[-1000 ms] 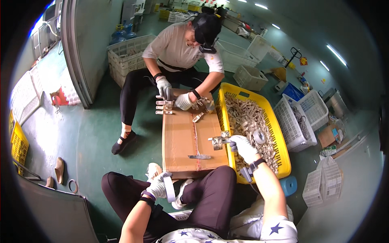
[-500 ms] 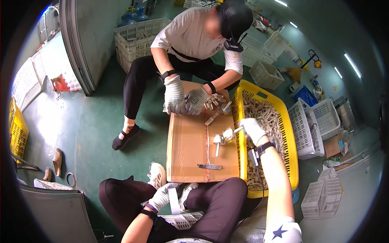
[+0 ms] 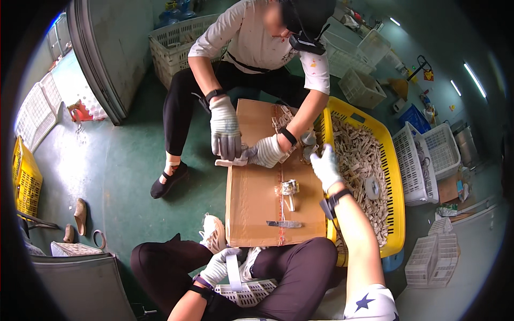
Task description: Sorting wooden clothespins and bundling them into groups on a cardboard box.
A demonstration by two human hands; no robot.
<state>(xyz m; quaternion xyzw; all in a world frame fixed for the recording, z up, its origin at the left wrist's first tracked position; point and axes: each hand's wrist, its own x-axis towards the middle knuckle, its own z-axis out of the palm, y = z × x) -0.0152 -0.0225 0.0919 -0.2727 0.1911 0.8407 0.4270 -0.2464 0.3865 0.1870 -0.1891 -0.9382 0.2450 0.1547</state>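
Note:
My left hand (image 3: 216, 269), in a striped glove, is closed on a flat pale strip (image 3: 234, 272) above my lap. My right hand (image 3: 325, 170), gloved too, is beside the far right part of the cardboard box (image 3: 254, 208), at the yellow basket's edge. Its fingers are curled by a small shiny object (image 3: 309, 153); what they grip is unclear. On the box lie a small metallic piece with a white stick (image 3: 290, 188) and a grey blade-like tool (image 3: 285, 224). Across from me, a co-worker's gloved hands (image 3: 227, 136) hold a pale flat piece (image 3: 231, 162).
A yellow basket (image 3: 396, 214) full of small pale pieces stands right of the box, with a white ring (image 3: 372, 187) on top. A white crate (image 3: 249, 293) is between my legs. Pale pieces (image 3: 282, 119) lie on the box's far end.
My right hand has moved away from the metallic piece, up toward the far basket edge. The co-worker's hands have come nearer over the box, showing a pale piece. My left hand keeps the strip.

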